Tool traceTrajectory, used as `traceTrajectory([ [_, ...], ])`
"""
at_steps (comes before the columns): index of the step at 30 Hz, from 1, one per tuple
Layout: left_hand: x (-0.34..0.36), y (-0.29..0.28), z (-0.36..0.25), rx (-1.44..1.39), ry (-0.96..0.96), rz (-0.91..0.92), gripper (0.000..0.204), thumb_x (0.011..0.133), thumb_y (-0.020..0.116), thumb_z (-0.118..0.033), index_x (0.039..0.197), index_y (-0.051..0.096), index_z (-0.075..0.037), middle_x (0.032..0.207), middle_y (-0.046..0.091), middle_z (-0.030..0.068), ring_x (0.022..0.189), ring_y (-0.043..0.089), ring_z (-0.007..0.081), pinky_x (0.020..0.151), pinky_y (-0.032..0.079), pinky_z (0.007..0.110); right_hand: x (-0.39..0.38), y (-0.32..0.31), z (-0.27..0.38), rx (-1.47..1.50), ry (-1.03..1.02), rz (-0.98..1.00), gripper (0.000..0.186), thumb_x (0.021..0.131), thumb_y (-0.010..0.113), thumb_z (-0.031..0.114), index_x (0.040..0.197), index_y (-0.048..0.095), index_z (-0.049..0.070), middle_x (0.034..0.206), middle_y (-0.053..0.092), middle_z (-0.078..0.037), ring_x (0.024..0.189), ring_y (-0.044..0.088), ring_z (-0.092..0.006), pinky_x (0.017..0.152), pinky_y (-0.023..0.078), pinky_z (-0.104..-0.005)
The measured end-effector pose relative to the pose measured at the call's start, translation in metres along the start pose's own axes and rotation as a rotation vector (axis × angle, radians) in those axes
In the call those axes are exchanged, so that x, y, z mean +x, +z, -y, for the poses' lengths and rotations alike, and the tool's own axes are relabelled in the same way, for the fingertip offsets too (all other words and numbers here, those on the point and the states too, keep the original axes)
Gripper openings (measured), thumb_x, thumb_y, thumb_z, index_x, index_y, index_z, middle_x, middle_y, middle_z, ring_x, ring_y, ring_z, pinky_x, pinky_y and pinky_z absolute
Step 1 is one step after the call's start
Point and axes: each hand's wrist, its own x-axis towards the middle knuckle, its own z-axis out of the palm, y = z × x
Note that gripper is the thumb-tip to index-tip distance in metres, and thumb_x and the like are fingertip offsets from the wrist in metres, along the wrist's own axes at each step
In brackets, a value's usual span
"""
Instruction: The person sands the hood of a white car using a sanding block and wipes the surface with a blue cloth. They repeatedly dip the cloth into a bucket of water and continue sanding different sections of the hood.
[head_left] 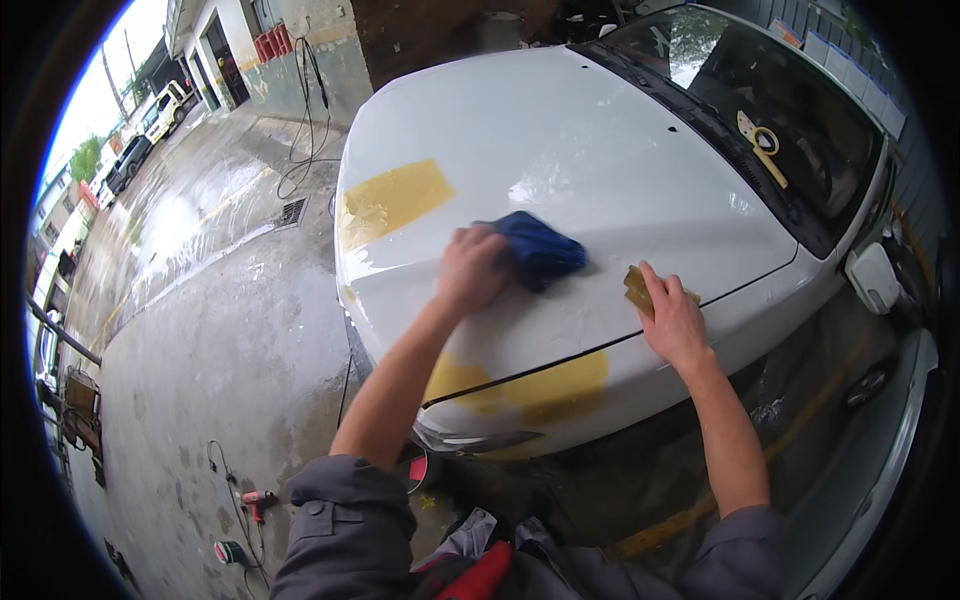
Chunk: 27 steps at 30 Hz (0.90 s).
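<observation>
L hand (472, 268): fingers closed on a blue cloth (543, 250), bunched up, over white car hood (500, 110). Cloth sticks out past my fingertips, mostly to the R of the hand & slightly fwd. Hand + cloth blurred; finger detail n/a, & can't tell how much of the cloth's underside touches the paint.

R hand (672, 318): gripping a tan block (635, 292) betw. thumb & fingers; one end shows L of the fingers, a bit more on the R side. Posn: nr. the hood's side seam, R of cloth & a little closer to me. The two items are apart, bare white paint betw. Block-to-paint contact: can't tell.

Yellow patch (395, 203) on hood's front part, fwd & L of my L hand, wet-looking shine nr. its edge. 2nd yellow area (565, 385) below, across seam onto fender, betw. my forearms.

Surroundings: yellow-handled tool (768, 155) lying at windshield; red power tool (257, 497) w/ cord on concrete floor (200, 390), lower L.
</observation>
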Motion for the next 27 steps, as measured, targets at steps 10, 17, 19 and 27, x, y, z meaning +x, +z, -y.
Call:
traceTrajectory([
  [10, -0.012, -0.087, 0.163, -0.043, -0.399, 0.156, 0.052, 0.089, 0.077, -0.046, 0.134, 0.071, -0.02, 0.137, 0.063, 0.0209, 0.129, 0.055, 0.047, 0.116, 0.043, 0.048, 0.029, 0.078, 0.21, -0.126, -0.451, 0.152, 0.07, 0.106, 0.053, 0.043, 0.162, 0.038, 0.003, 0.172, 0.032, -0.016, 0.158, 0.03, -0.0355, 0.128, 0.025, -0.0526],
  [17, -0.02, -0.096, 0.23, -0.265, -0.034, 0.18, 0.056, 0.09, 0.081, -0.037, 0.139, 0.065, -0.017, 0.14, 0.062, 0.0179, 0.135, 0.055, 0.0413, 0.116, 0.043, 0.048, 0.098, 0.1, 0.165, -0.2, 0.18, -0.259, 0.053, 0.103, 0.058, 0.035, 0.143, 0.056, 0.002, 0.147, 0.059, -0.018, 0.139, 0.053, -0.0374, 0.118, 0.041, -0.049],
  [19, -0.015, -0.1, 0.237, -0.236, -0.077, 0.145, 0.05, 0.091, 0.081, -0.03, 0.136, 0.065, -0.013, 0.135, 0.064, 0.0182, 0.132, 0.057, 0.0405, 0.115, 0.044, 0.047, 0.09, 0.109, 0.268, 0.186, 0.313, -0.211, 0.05, 0.103, 0.059, 0.037, 0.136, 0.059, 0.0, 0.14, 0.061, -0.022, 0.133, 0.056, -0.0394, 0.113, 0.044, -0.0492],
  [27, 0.004, -0.092, 0.257, -0.264, 0.001, 0.06, 0.045, 0.095, 0.078, -0.029, 0.135, 0.065, -0.014, 0.134, 0.065, 0.0179, 0.126, 0.059, 0.0417, 0.11, 0.047, 0.047, 0.078, 0.13, 0.253, -0.294, 0.335, -0.348, 0.063, 0.106, 0.056, 0.042, 0.152, 0.048, 0.0, 0.162, 0.044, -0.021, 0.152, 0.039, -0.0357, 0.128, 0.027, -0.0487],
])
